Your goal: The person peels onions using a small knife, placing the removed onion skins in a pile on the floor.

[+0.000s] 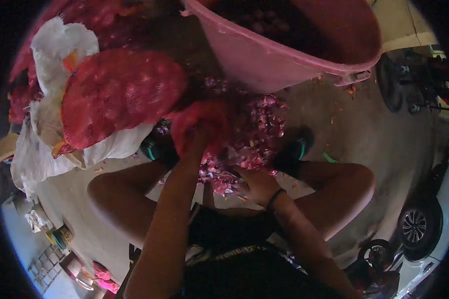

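My left hand [200, 133] reaches forward to a small red mesh piece [212, 122], which looks like the neck of a net bag. Its fingers are blurred and hidden by the mesh, so their grip does not show. My right hand [258, 185], with a dark band at the wrist, is low between my knees with its fingers apart, over or on loose purple-red onion skins [267, 122]. A full red mesh sack [122, 94] with round lumps, apparently onions, lies left of my left hand.
A large pink tub [279, 62] with round onions [264, 22] inside stands ahead. White woven sacks [62, 45] lie under and behind the mesh sack. A motorcycle [409, 84] and a pale car [441, 219] are at the right, a grey ladder [46, 266] at lower left.
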